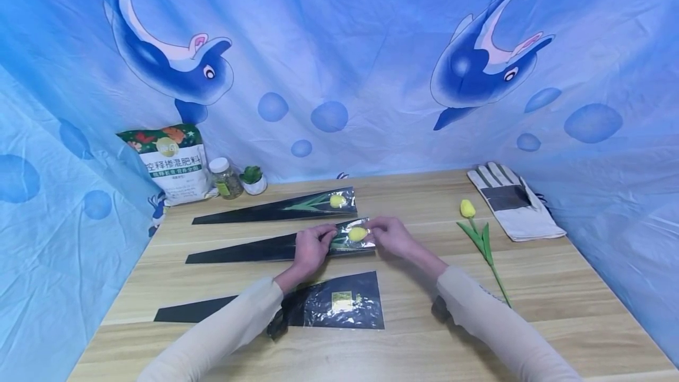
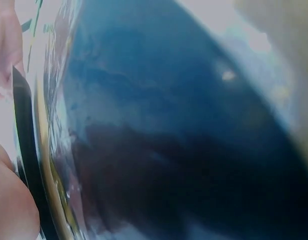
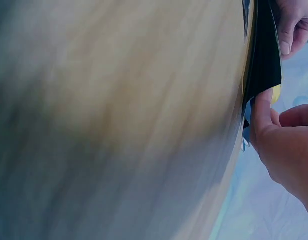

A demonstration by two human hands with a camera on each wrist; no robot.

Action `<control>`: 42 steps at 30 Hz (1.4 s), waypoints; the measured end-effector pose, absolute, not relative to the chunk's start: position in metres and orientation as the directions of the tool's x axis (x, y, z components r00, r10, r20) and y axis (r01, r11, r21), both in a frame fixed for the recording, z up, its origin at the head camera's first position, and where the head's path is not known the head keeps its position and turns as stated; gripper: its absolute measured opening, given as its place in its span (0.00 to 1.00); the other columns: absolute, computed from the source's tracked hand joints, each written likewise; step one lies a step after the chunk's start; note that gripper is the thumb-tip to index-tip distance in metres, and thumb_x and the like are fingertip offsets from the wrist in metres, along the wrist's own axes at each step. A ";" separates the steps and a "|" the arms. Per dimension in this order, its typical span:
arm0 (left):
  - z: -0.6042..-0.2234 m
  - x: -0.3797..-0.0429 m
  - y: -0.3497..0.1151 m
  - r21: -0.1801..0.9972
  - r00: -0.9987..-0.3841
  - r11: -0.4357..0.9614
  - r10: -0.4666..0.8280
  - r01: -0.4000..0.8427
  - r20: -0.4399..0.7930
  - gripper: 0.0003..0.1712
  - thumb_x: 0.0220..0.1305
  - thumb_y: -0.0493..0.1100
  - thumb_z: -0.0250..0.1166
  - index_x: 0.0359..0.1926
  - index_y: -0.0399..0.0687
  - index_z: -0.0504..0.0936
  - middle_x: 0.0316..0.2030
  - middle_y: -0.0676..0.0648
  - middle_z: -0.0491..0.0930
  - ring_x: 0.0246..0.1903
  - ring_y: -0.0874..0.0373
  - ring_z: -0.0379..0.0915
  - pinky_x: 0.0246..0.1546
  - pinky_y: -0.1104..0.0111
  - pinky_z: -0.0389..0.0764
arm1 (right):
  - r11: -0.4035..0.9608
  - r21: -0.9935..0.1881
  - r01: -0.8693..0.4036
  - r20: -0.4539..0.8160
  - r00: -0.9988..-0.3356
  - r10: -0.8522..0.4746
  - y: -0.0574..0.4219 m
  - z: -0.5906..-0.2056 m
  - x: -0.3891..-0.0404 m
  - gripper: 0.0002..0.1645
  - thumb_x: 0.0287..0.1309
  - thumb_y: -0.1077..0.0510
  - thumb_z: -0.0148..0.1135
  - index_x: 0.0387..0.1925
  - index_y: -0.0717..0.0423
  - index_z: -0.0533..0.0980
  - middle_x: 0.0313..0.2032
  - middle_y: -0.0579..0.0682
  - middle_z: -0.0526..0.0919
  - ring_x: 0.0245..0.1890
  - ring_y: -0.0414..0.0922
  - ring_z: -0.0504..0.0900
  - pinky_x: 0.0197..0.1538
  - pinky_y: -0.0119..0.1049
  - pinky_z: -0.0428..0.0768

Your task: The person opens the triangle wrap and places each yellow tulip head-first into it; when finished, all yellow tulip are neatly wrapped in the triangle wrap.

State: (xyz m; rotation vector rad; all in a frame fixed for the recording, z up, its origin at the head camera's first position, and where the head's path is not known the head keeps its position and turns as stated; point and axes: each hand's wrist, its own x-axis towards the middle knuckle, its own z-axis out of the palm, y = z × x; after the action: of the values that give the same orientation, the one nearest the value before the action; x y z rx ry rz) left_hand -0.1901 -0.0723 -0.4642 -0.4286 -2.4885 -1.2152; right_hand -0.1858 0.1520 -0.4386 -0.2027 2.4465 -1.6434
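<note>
A black-backed clear flower sleeve (image 1: 239, 249) lies across the middle of the table with a yellow tulip (image 1: 358, 234) inside its wide end. My left hand (image 1: 312, 250) pinches the sleeve just left of the bloom. At the wide mouth, my right hand (image 1: 391, 237) grips the edge with bent fingers. The right wrist view shows the right hand (image 3: 289, 145) with one fingertip hidden behind the sleeve's black edge (image 3: 266, 55). Dark, blurred film (image 2: 169, 100) fills most of the left wrist view.
Behind lies another sleeve (image 1: 239, 214) holding a tulip; in front is a sleeve with a gold label (image 1: 366, 299). A loose tulip (image 1: 484, 243) and white gloves (image 1: 514, 205) lie right. A fertilizer bag (image 1: 177, 170), jar (image 1: 227, 180) and potted plant (image 1: 254, 181) stand back left.
</note>
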 end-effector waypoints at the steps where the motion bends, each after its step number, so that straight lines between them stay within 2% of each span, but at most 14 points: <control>1: -0.464 -0.190 -0.072 0.697 -0.897 0.588 0.120 0.410 0.426 0.06 0.60 0.35 0.73 0.39 0.41 0.91 0.42 0.45 0.87 0.44 0.48 0.85 0.47 0.57 0.83 | 0.368 -0.930 0.000 -0.086 -0.972 -0.219 0.152 -0.438 -0.186 0.18 0.68 0.71 0.51 0.57 0.67 0.77 0.41 0.54 0.85 0.37 0.46 0.85 0.28 0.27 0.76; 4: -0.464 -0.190 -0.070 0.702 -0.896 0.581 0.118 0.412 0.428 0.06 0.60 0.35 0.73 0.39 0.41 0.91 0.41 0.45 0.87 0.44 0.48 0.85 0.48 0.57 0.82 | 0.320 -0.947 0.039 -0.117 -0.966 -0.230 0.150 -0.438 -0.185 0.18 0.68 0.69 0.52 0.57 0.68 0.75 0.43 0.55 0.85 0.42 0.47 0.85 0.40 0.32 0.82; 6: -0.464 -0.190 -0.069 0.703 -0.896 0.579 0.118 0.413 0.429 0.06 0.60 0.35 0.73 0.39 0.41 0.90 0.41 0.45 0.87 0.44 0.48 0.85 0.48 0.57 0.82 | 0.268 -0.961 0.070 -0.136 -0.962 -0.237 0.150 -0.438 -0.185 0.19 0.68 0.68 0.54 0.58 0.70 0.73 0.44 0.57 0.84 0.44 0.49 0.84 0.50 0.38 0.82; 8: -0.463 -0.190 -0.068 0.704 -0.897 0.579 0.119 0.411 0.425 0.06 0.60 0.35 0.72 0.40 0.41 0.90 0.41 0.45 0.87 0.44 0.48 0.85 0.48 0.57 0.82 | 0.228 -0.969 0.095 -0.151 -0.958 -0.242 0.149 -0.438 -0.185 0.21 0.67 0.66 0.55 0.60 0.71 0.71 0.44 0.58 0.83 0.44 0.51 0.83 0.53 0.42 0.81; 15: -0.462 -0.189 -0.065 0.708 -0.905 0.587 0.112 0.393 0.410 0.08 0.60 0.35 0.72 0.41 0.41 0.90 0.42 0.45 0.87 0.45 0.49 0.84 0.48 0.57 0.82 | 0.149 -0.981 0.126 -0.164 -0.947 -0.276 0.145 -0.438 -0.185 0.26 0.65 0.63 0.58 0.61 0.72 0.68 0.47 0.62 0.81 0.44 0.53 0.83 0.54 0.45 0.80; 21: -0.464 -0.191 -0.064 0.703 -0.899 0.584 0.119 0.407 0.421 0.07 0.60 0.34 0.72 0.40 0.41 0.90 0.42 0.45 0.87 0.44 0.48 0.85 0.48 0.58 0.82 | 0.147 -0.983 0.114 -0.152 -0.948 -0.278 0.142 -0.438 -0.186 0.27 0.62 0.65 0.58 0.61 0.73 0.67 0.49 0.65 0.79 0.43 0.54 0.81 0.51 0.44 0.81; 24: -0.463 -0.192 -0.064 0.688 -0.893 0.595 0.126 0.416 0.432 0.07 0.60 0.35 0.72 0.41 0.40 0.90 0.42 0.44 0.87 0.44 0.47 0.85 0.46 0.57 0.83 | 0.140 -0.982 0.124 -0.159 -0.946 -0.283 0.141 -0.438 -0.187 0.28 0.65 0.64 0.58 0.62 0.74 0.64 0.49 0.66 0.81 0.46 0.56 0.83 0.55 0.46 0.80; 29: -0.462 -0.194 -0.067 0.667 -0.878 0.599 0.142 0.443 0.456 0.08 0.61 0.36 0.72 0.42 0.40 0.90 0.42 0.44 0.87 0.44 0.48 0.85 0.47 0.57 0.83 | 0.143 -0.979 0.147 -0.180 -0.950 -0.256 0.144 -0.438 -0.188 0.33 0.64 0.63 0.61 0.64 0.74 0.61 0.49 0.63 0.82 0.48 0.55 0.84 0.57 0.46 0.78; 36: -0.456 -0.186 -0.076 0.606 -0.798 0.559 0.188 0.566 0.573 0.14 0.58 0.33 0.73 0.46 0.36 0.88 0.47 0.39 0.85 0.46 0.45 0.83 0.50 0.56 0.81 | 0.150 -0.981 0.125 -0.157 -0.961 -0.227 0.162 -0.435 -0.182 0.32 0.67 0.64 0.58 0.66 0.72 0.60 0.54 0.66 0.79 0.49 0.57 0.82 0.53 0.45 0.81; 42: -0.446 -0.159 -0.089 0.537 -0.734 0.541 0.251 0.647 0.631 0.14 0.54 0.32 0.75 0.44 0.35 0.88 0.46 0.37 0.85 0.47 0.42 0.83 0.50 0.51 0.81 | 0.225 -0.970 0.090 -0.143 -0.963 -0.229 0.192 -0.429 -0.165 0.33 0.68 0.63 0.57 0.69 0.71 0.58 0.58 0.68 0.76 0.50 0.60 0.81 0.50 0.49 0.82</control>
State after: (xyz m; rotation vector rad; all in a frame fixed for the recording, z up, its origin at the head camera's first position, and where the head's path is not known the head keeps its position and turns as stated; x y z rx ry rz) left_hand -0.1587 -0.0889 -0.4460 -0.7269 -2.2932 -1.0845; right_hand -0.1646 0.1919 -0.4287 -0.1305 2.2449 -1.8050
